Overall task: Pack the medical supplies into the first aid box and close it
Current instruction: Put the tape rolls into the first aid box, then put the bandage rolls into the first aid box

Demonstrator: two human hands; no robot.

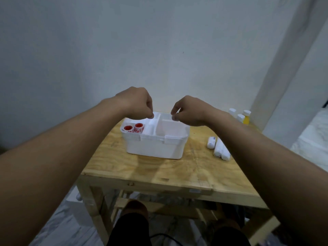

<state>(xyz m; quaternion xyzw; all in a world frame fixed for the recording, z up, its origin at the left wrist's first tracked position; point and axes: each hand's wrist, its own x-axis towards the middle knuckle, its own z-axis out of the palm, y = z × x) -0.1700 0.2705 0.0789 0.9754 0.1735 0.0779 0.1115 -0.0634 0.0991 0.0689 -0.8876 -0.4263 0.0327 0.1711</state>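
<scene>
Your left hand [136, 102] and right hand [186, 110] hover over the far rim of the open first aid box [154, 144], fingers curled narrow, pinching nothing you can make out. That box sits mid-tabletop [159, 171], two red-cored tape rolls [133, 128] in its left compartment. Bandage rolls [219, 148] lie near the right edge, pill bottles [241, 116] at the far right corner; the near edge stays open.
</scene>
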